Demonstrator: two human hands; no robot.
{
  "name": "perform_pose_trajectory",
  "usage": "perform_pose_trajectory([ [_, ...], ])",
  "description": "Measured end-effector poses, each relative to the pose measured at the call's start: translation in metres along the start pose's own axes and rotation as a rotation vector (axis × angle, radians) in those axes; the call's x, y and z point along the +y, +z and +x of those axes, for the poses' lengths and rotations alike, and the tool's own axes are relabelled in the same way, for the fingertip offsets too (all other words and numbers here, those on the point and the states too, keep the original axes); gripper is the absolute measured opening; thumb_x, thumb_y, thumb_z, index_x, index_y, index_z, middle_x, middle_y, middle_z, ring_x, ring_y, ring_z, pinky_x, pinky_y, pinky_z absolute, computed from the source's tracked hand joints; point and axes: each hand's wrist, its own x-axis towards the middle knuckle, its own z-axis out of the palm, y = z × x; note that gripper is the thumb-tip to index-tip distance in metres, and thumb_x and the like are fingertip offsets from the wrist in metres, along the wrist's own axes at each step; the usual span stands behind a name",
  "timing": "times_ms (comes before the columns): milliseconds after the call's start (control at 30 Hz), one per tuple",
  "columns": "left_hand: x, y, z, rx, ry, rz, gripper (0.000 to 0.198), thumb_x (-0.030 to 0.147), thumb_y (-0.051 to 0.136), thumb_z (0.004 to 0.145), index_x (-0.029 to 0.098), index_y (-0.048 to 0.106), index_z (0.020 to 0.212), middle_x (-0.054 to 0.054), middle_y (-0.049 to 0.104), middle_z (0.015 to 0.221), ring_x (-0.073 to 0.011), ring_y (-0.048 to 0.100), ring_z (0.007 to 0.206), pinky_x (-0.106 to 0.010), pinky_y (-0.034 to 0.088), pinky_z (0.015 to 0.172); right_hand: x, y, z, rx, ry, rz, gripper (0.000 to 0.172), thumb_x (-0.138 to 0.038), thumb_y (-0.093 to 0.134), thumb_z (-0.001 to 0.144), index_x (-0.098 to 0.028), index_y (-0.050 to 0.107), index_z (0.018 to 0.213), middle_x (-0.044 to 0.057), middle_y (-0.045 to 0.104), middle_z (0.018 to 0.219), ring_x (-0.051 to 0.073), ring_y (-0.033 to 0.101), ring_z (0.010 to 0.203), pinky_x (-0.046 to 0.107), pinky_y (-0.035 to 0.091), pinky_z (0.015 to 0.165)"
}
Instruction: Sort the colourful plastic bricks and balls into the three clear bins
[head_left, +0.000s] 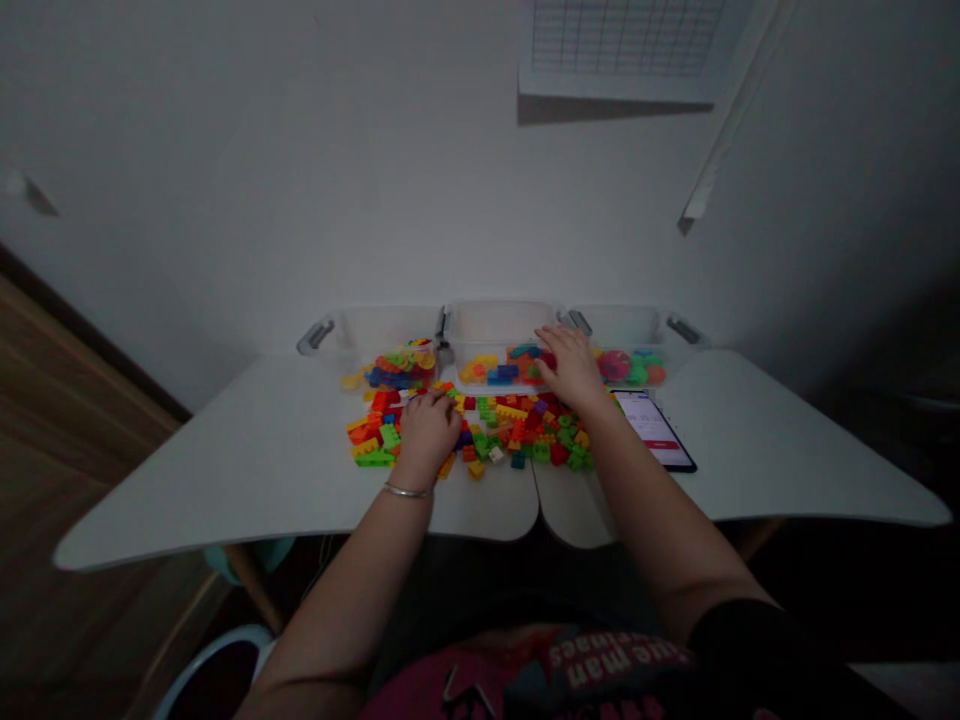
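My shirt seems lettered "man"; over the white table my right hand spreads wide, whether my left hand grips bricks I can't tell.

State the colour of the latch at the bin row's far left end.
The latch is grey, seen best in the head view.

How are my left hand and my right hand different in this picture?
Your left hand is down at the pile of toy building blocks, while your right hand is farther forward, by the right part of the middle clear container. A silvery bracelet circles your left hand's wrist; none shows at your right hand's wrist. Both hands are bare, with palms facing down.
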Motion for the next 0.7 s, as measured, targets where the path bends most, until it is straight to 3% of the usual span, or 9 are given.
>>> perform_pose_trajectory([
  [100,0.001,-0.001,0.000,-0.006,0.005,0.007,0.032,0.026,0.049,0.087,0.019,0.074,0.105,-0.009,0.067,0.125,-0.0276,0.059,0.115,-0.044,0.042,0.104,0.006,-0.006,0.002,-0.038,-0.005,0.102,0.048,-0.027,0.060,0.085,-0.017,0.059,0.132,0.014,0.056,0.142,0.033,0.043,0.139,0.059,0.024,0.118],
  [267,0.000,-0.001,0.000,-0.006,-0.001,0.010,0.032,0.026,0.049,0.088,0.019,0.074,0.106,-0.008,0.067,0.126,-0.0276,0.058,0.116,-0.044,0.042,0.105,0.012,-0.031,0.000,-0.028,0.012,0.268,0.029,-0.029,0.057,0.088,-0.022,0.070,0.113,0.009,0.070,0.120,0.027,0.060,0.117,0.049,0.043,0.106],
  [433,0.001,0.000,-0.001,0.011,0.007,-0.003,0.031,0.026,0.048,0.088,0.020,0.074,0.104,-0.010,0.067,0.124,-0.0279,0.058,0.115,-0.045,0.043,0.105,0.006,-0.043,-0.025,-0.049,0.092,0.092,0.016,-0.024,0.063,0.084,-0.021,0.074,0.095,0.008,0.073,0.100,0.027,0.064,0.101,0.044,0.047,0.096],
  [600,0.001,0.000,-0.001,0.021,0.018,-0.005,0.031,0.026,0.048,0.087,0.019,0.074,0.103,-0.011,0.068,0.122,-0.0287,0.059,0.113,-0.046,0.044,0.103,0.001,-0.032,-0.063,-0.335,0.251,-0.151,0.016,-0.025,0.071,0.080,-0.020,0.075,0.095,0.008,0.073,0.090,0.025,0.067,0.085,0.037,0.051,0.078],
  [700,0.001,0.001,-0.001,0.023,0.016,-0.002,0.031,0.026,0.048,0.087,0.020,0.074,0.102,-0.011,0.068,0.123,-0.0287,0.059,0.113,-0.046,0.044,0.102,0.000,-0.023,-0.079,-0.380,0.267,-0.209,0.015,-0.025,0.073,0.079,-0.021,0.075,0.093,0.009,0.074,0.090,0.025,0.067,0.087,0.035,0.050,0.075],
])
